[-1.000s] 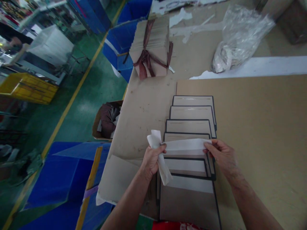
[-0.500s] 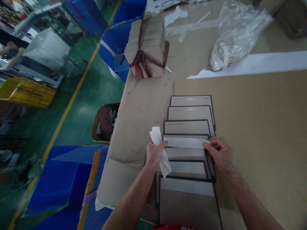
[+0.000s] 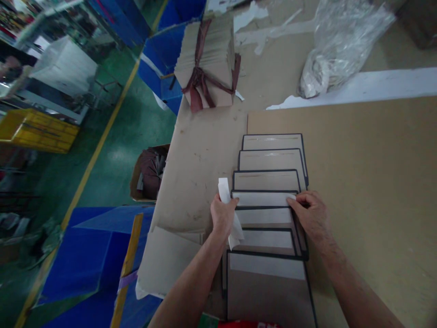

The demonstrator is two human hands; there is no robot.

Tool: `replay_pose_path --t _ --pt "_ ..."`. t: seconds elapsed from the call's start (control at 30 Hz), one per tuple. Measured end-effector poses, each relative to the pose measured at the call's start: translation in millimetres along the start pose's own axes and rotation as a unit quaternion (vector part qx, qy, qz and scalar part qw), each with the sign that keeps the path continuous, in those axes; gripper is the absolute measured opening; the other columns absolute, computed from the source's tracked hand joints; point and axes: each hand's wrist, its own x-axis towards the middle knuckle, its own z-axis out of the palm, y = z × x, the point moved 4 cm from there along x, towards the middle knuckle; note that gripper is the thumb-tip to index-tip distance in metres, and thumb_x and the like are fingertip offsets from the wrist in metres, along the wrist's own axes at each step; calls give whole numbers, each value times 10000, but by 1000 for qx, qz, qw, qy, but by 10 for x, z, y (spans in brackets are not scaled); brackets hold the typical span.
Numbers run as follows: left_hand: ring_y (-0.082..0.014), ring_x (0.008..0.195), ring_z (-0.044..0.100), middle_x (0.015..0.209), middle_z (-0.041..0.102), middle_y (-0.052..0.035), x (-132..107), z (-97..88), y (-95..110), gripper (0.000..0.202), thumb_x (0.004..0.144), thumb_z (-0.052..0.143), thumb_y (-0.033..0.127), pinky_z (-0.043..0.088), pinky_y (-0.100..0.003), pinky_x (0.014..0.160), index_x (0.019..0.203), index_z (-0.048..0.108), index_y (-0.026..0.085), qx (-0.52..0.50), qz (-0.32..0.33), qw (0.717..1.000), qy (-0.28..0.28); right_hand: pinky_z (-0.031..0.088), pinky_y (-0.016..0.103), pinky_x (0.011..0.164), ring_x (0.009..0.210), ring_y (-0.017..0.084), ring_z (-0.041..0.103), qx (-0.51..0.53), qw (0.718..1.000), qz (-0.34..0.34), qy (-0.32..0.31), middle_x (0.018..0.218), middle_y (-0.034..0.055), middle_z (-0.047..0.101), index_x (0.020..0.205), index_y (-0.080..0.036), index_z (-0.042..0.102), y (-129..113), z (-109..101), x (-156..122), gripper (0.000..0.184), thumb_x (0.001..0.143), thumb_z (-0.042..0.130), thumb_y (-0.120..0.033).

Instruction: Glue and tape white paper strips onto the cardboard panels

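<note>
Several grey-brown boards with dark edging (image 3: 266,180) lie overlapped in a column on the table. A white paper strip (image 3: 261,199) lies along the top of one board in the middle of the column. My left hand (image 3: 222,213) is closed around a bundle of loose white strips (image 3: 224,189), its thumb on the left end of the laid strip. My right hand (image 3: 310,212) pinches the right end of that strip at the board's edge. Nearer boards carry similar white strips (image 3: 266,265); the farther ones show a thin glossy line along the top.
A stack of boards tied with brown ribbon (image 3: 210,68) stands at the far left table edge. A clear plastic bag (image 3: 341,50) lies at the back right. Blue bins (image 3: 82,259) and a carton with dark cloth (image 3: 152,173) stand left of the table.
The white strip has moved slightly up and now lies flat against the board just under its dark top edge. Both hands have shifted a little with it.
</note>
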Motion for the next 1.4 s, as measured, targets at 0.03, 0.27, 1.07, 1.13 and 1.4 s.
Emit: replay_pose_path --t 0.03,0.27,1.07,1.13,1.4 --pt "-159 657 626 767 706 -27 9 8 -8 285 648 766 229 444 -256 607 909 686 148 10 5 1000 0 465 361 724 748 202 570 -3 1000 -4 3 792 29 593 626 -218 595 1 1 3 277 746 697 -446" --pt "-156 634 627 739 698 -10 50 52 -54 276 655 767 237 437 -249 580 902 673 158 7 6 1000 -5 464 362 714 721 198 566 -6 1000 7 3 786 28 584 619 -217 592 17 2 9 278 734 699 -446" --pt "-176 652 649 751 710 -18 143 91 -103 300 646 772 266 457 -268 597 912 678 166 55 16 998 2 458 350 703 684 177 524 -16 997 74 10 790 15 540 626 -224 547 -32 25 75 232 651 707 -391" --pt "-176 660 653 757 713 -18 150 93 -104 308 641 777 261 463 -268 604 914 675 165 52 19 998 -1 456 353 693 661 170 512 -24 995 97 9 799 13 535 644 -224 546 -10 20 97 253 618 727 -398" --pt "-172 652 648 763 714 -29 141 81 -59 325 632 785 236 472 -265 600 924 677 144 46 -3 999 -9 442 363 709 686 186 511 -30 994 101 -11 774 13 536 634 -229 545 66 12 160 269 617 723 -429"
